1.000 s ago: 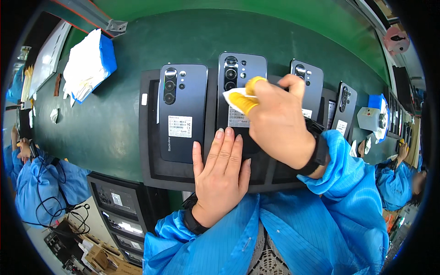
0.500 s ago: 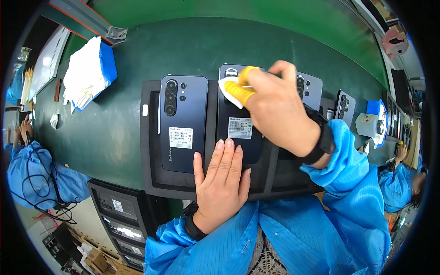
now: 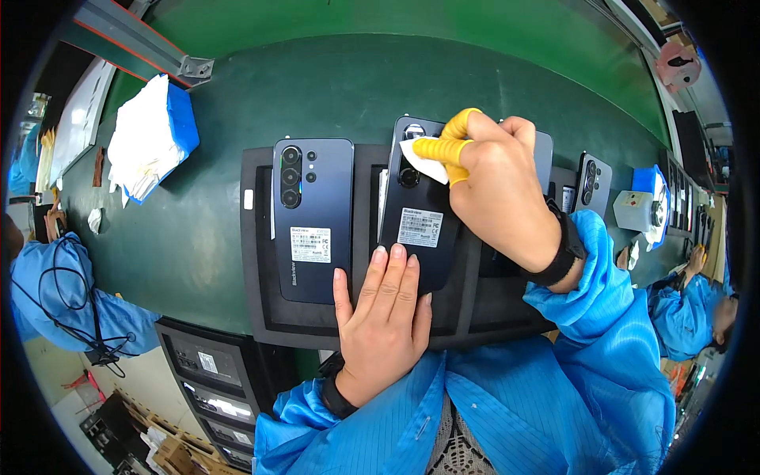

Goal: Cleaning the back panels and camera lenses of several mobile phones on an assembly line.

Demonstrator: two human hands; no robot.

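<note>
My right hand (image 3: 495, 170), with yellow finger cots (image 3: 443, 150) on its thumb and forefinger, pinches a folded white wipe (image 3: 426, 164). The wipe touches the camera area of a dark blue smartphone (image 3: 427, 265), which lies back side up and slightly tilted in a black foam tray (image 3: 356, 336). Part of its lens group is hidden behind the wipe and fingers. Across the lower end of that phone my left hand (image 3: 380, 317) lies flat, fingers stretched out. A second dark blue smartphone (image 3: 317, 210) rests to the left, lenses and white label showing. Another smartphone (image 3: 543, 158) is mostly covered by my right hand.
One more phone (image 3: 592, 186) lies further right, near a clear bottle (image 3: 633, 207). A blue box of white wipes (image 3: 180, 119) stands at the far left, with a crumpled wipe (image 3: 95, 220) beside it. Stacked trays (image 3: 207, 352) sit below the table edge. Co-workers in blue are at both sides.
The middle phone has turned a little clockwise, its top end shifting right. My right hand with the wipe has moved slightly right along with it. My left hand stays almost in place.
</note>
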